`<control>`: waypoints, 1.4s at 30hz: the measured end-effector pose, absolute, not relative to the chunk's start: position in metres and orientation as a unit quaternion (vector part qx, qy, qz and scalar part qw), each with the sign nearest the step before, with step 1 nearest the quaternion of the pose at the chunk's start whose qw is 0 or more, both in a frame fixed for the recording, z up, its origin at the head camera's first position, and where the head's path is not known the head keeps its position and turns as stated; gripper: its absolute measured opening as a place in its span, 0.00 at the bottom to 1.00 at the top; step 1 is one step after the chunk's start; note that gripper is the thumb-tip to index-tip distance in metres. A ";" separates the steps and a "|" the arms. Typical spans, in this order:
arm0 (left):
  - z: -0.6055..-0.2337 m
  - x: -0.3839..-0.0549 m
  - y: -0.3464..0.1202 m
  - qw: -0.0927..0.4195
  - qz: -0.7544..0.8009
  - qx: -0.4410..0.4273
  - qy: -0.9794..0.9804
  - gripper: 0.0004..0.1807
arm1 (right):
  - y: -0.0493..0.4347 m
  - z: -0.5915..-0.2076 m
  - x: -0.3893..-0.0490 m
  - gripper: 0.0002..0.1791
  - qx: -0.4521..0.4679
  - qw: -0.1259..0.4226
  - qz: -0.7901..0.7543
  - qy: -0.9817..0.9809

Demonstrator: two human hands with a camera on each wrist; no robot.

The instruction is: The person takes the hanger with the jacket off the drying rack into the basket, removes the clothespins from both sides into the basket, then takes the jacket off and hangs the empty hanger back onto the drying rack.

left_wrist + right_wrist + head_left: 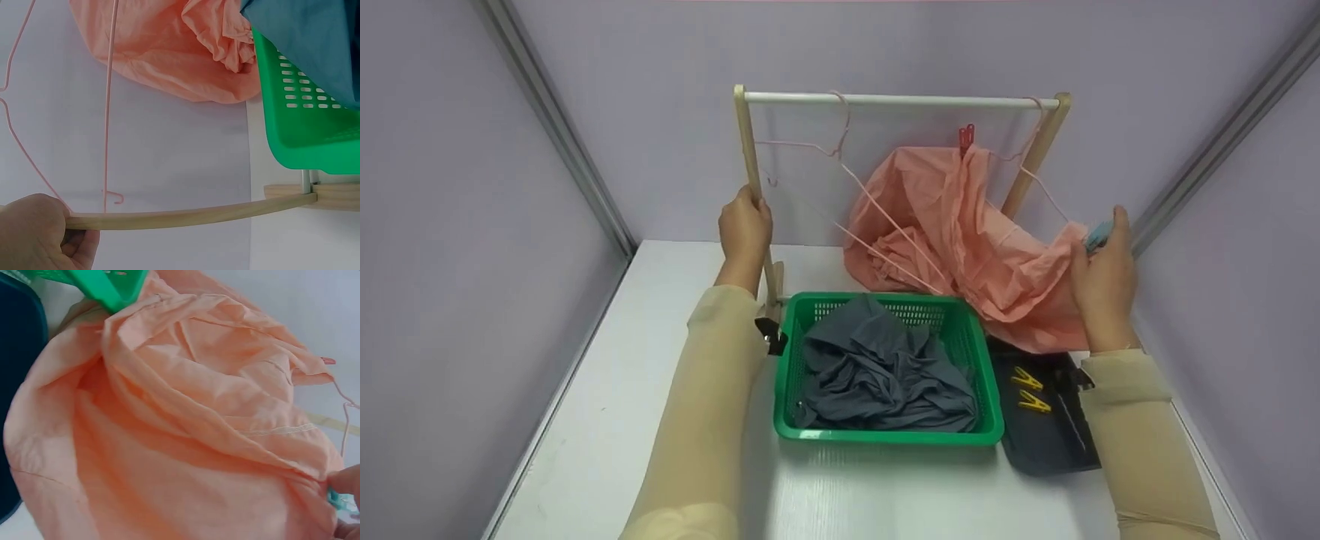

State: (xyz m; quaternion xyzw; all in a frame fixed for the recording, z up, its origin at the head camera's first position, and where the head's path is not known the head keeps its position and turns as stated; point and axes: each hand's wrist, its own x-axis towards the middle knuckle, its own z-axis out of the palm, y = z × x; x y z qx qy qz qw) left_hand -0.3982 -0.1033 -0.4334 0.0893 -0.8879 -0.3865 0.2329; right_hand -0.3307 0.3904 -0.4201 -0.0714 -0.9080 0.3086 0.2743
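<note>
My left hand point(745, 229) grips the left wooden post point(748, 142) of a small clothes rack. My right hand point(1110, 281) pinches a light blue clothespin point(1099, 235) at the right corner of a salmon-pink cloth garment point(930, 176). That garment hangs in loose folds from a pink wire hanger point(1038, 181) at the rail's right end. A red clothespin point(966, 139) clips its upper edge near the hanger's left arm. In the right wrist view, thumb and fingertips show only at the frame's edge, around the blue clothespin point(342, 500). Another pink hanger point(877, 201), bare, hangs nearer the left post.
A green basket point(889, 437) with a crumpled dark grey cloth point(885, 367) stands in front of the rack. Right of it, a black tray point(1046, 442) holds yellow clothespins point(1033, 401) and lies partly under the pink garment. Pale panels point(1245, 247) enclose the white table point(607, 405).
</note>
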 end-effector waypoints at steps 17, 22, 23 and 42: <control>-0.431 -0.402 -0.101 0.226 -0.393 0.086 -0.887 0.14 | 0.406 -0.438 -0.311 0.26 -0.061 0.286 0.294 -0.910; -0.430 -0.401 -0.101 0.215 -0.392 0.091 -0.890 0.15 | 0.406 -0.440 -0.308 0.27 -0.054 0.306 0.311 -0.898; -0.430 -0.401 -0.101 0.214 -0.392 0.091 -0.890 0.15 | 0.406 -0.440 -0.308 0.26 -0.053 0.313 0.312 -0.895; -0.433 -0.401 -0.104 0.246 -0.372 0.088 -0.891 0.13 | 0.392 -0.436 -0.317 0.16 -0.083 0.362 0.327 -0.869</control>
